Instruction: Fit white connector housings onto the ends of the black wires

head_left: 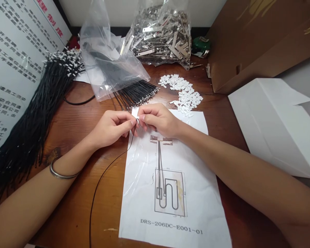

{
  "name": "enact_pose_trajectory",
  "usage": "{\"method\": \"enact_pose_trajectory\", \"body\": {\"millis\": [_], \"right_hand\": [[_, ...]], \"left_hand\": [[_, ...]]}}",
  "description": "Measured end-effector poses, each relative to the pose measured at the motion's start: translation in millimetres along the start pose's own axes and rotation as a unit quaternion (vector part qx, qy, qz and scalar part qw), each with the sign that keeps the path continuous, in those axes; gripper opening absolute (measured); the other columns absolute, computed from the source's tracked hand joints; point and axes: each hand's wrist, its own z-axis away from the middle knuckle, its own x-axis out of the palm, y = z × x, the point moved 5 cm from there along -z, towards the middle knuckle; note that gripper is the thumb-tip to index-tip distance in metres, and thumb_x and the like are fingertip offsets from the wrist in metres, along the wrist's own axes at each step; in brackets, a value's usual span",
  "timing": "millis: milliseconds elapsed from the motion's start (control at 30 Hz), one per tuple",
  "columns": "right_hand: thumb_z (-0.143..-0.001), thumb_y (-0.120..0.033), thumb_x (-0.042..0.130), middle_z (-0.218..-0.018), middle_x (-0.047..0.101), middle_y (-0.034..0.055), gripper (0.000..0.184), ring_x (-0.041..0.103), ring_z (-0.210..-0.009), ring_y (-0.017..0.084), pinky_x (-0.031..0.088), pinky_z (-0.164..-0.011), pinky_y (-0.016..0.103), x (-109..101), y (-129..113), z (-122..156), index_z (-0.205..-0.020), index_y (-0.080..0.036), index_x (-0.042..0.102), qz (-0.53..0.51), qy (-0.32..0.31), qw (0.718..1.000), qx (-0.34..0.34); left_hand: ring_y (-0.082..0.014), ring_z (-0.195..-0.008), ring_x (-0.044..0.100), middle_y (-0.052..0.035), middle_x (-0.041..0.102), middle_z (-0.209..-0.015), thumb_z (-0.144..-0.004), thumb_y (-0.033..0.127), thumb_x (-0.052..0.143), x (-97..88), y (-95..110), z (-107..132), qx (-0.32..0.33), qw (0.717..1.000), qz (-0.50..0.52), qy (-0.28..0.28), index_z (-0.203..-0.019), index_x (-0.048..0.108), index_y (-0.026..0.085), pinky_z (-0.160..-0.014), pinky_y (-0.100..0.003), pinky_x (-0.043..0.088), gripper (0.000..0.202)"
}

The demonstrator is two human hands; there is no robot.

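My left hand (115, 127) pinches a thin black wire (101, 177) close to its end. The wire hangs from the fingertips and curves down to the bottom edge. My right hand (158, 119) is closed at the same spot, its thumb and forefinger on a small white plastic sleeve (137, 118) at the wire's tip. Fingertips partly hide how far the wire sits in the sleeve. Both hands meet above the top of a printed drawing sheet (142, 193). Behind them lie a pile of loose white sleeves (188, 98) and a fan of black wires (134, 91) with bare metal ends.
A clear plastic bag (103, 62) covers part of the wires. Behind stands a bag of metal strips (165, 38). Many black wires with white ends (38, 100) hang at left beside a printed board (12, 51). At right are a brown box (258, 41) and white folded card (274, 120).
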Motion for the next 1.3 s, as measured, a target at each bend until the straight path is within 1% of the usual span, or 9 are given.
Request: {"method": "enact_pose_trajectory", "body": {"millis": [133,233,433,600,800,933,1300], "right_hand": [[-0.085,-0.018,0.05,-0.053,0.054,-0.0033,0.023,0.046,-0.051,0.007,0.033,-0.049,0.021,0.8,-0.1,0.4,-0.063,-0.017,0.055,-0.007,-0.009,1.0,-0.002],[-0.084,-0.017,0.049,-0.052,0.054,-0.0033,0.023,0.045,-0.05,0.007,0.032,-0.049,0.021,0.6,0.9,0.5,-0.062,-0.017,0.055,0.003,-0.005,1.0,0.004],[-0.083,-0.019,0.05,-0.053,0.053,-0.0038,0.021,0.044,-0.051,0.008,0.031,-0.049,0.022,0.0,0.5,0.5,-0.062,-0.018,0.054,0.038,0.013,0.999,0.011],[-0.083,-0.02,0.049,-0.053,0.052,-0.0035,0.022,0.043,-0.053,0.008,0.031,-0.051,0.023,-0.9,-0.7,0.5,-0.062,-0.019,0.052,0.043,0.024,0.999,0.005],[-0.085,-0.021,0.049,-0.054,0.051,-0.0036,0.022,0.044,-0.053,0.008,0.031,-0.051,0.023,-1.0,0.5,0.1,-0.063,-0.019,0.052,0.045,0.026,0.999,0.01],[-0.086,-0.022,0.049,-0.055,0.052,-0.0032,0.022,0.044,-0.054,0.009,0.031,-0.052,0.023,-0.5,0.7,0.5,-0.064,-0.018,0.054,0.061,0.019,0.998,0.002],[-0.087,-0.023,0.048,-0.057,0.053,-0.0029,0.024,0.046,-0.056,0.009,0.033,-0.054,0.024,-0.1,-0.8,1.0,-0.065,-0.018,0.055,0.093,0.017,0.995,-0.009]], "left_hand": [[-0.0082,-0.049,0.052,0.0005,0.064,-0.056,-0.086,0.023,0.06,-0.3,1.6,0.3,0.006,1.0,-0.02,-0.001,-0.067,0.068,0.014,-0.05,-0.019,0.042,0.023],[-0.0077,-0.049,0.052,0.0005,0.065,-0.057,-0.086,0.022,0.059,0.9,2.0,-0.2,0.008,1.0,-0.017,-0.004,-0.068,0.068,0.014,-0.05,-0.018,0.042,0.022],[-0.0071,-0.047,0.051,-0.0004,0.068,-0.062,-0.084,0.017,0.058,0.2,-3.5,-0.8,-0.004,1.0,0.015,0.024,-0.071,0.065,0.014,-0.047,-0.019,0.042,0.016],[-0.0071,-0.047,0.051,-0.0005,0.066,-0.064,-0.089,0.021,0.059,0.0,-5.4,-0.7,0.01,0.999,0.028,0.033,-0.074,0.063,0.014,-0.047,-0.019,0.043,0.017],[-0.0066,-0.047,0.051,-0.0009,0.065,-0.066,-0.092,0.024,0.059,1.5,-4.7,-0.6,0.022,0.999,0.022,0.022,-0.076,0.063,0.014,-0.047,-0.019,0.042,0.02],[-0.0064,-0.048,0.052,-0.0006,0.065,-0.067,-0.093,0.027,0.06,1.1,-4.6,-0.2,0.021,0.999,0.025,0.028,-0.076,0.061,0.015,-0.048,-0.019,0.042,0.021],[-0.0063,-0.048,0.051,0.0002,0.064,-0.067,-0.094,0.039,0.063,1.6,-4.8,-0.8,0.025,0.999,0.033,0.017,-0.076,0.059,0.016,-0.047,-0.019,0.041,0.03]]}}
